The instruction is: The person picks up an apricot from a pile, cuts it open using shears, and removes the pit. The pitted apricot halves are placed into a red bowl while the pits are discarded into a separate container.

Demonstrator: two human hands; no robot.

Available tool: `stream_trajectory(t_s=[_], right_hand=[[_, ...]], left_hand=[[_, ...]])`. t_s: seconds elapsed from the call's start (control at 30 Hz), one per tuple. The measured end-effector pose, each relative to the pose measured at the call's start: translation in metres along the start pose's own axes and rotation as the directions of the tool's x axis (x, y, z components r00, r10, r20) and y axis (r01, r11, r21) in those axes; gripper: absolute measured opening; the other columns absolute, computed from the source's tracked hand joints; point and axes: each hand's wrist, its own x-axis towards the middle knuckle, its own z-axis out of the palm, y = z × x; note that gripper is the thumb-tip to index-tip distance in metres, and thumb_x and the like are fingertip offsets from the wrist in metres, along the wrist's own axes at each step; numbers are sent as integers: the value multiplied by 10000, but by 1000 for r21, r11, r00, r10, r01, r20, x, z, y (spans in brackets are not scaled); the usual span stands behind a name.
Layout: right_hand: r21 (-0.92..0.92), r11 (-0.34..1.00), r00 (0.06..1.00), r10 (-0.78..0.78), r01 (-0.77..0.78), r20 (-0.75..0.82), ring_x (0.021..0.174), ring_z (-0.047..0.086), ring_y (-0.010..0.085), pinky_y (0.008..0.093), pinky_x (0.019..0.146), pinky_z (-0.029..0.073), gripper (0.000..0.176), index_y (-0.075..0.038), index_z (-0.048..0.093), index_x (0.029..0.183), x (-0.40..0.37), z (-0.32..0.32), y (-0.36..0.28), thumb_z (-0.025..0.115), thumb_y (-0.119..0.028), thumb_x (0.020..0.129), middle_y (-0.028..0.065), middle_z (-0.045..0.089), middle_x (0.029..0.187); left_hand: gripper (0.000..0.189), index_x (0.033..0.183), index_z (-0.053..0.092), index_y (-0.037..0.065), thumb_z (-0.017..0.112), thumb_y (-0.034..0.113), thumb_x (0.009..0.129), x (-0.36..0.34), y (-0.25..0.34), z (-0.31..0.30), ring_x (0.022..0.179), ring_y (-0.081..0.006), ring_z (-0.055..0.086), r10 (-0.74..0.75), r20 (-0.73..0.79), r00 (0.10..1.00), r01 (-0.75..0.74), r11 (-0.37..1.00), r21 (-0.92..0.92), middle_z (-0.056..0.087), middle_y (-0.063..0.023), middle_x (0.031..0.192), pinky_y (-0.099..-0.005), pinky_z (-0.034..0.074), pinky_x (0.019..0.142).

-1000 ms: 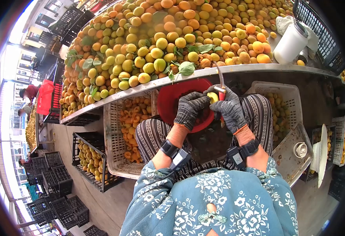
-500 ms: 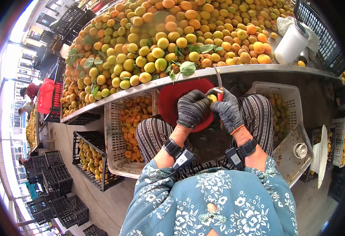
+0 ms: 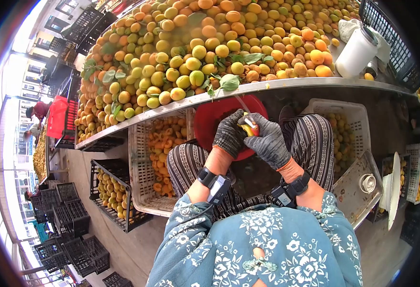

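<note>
My left hand, in a dark grey knit glove, is closed round a yellow fruit that shows only in part between the hands. In a matching glove, my right hand grips a knife by its red handle; its thin blade points up and left past the fruit. Both hands meet over the right part of a red basin, whose inside is mostly hidden. Above them, green leaves lie at the metal edge of a table heaped with apricots.
Left of my knees stands a white crate of orange fruit halves, with a black crate of whole fruit beyond. Another white crate is at the right, near a tilted tray. A white jar stands on the table.
Both hands have shifted slightly, the right one leftward toward the left. The knife has swung from upright to pointing up-left, and its blade now passes close to the fruit.
</note>
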Motion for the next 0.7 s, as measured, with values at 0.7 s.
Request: stream_trajectory(t_s=[0.7], right_hand=[[819, 569, 971, 153, 67, -186, 471, 507, 128, 278, 468, 473, 184, -20, 577, 936, 26, -62, -36, 669, -147, 840, 38, 537, 613]], left_hand=[[416, 1124, 562, 68, 722, 252, 787, -31, -10, 29, 734, -137, 598, -204, 370, 906, -70, 791, 608, 606, -28, 914, -253, 513, 614]])
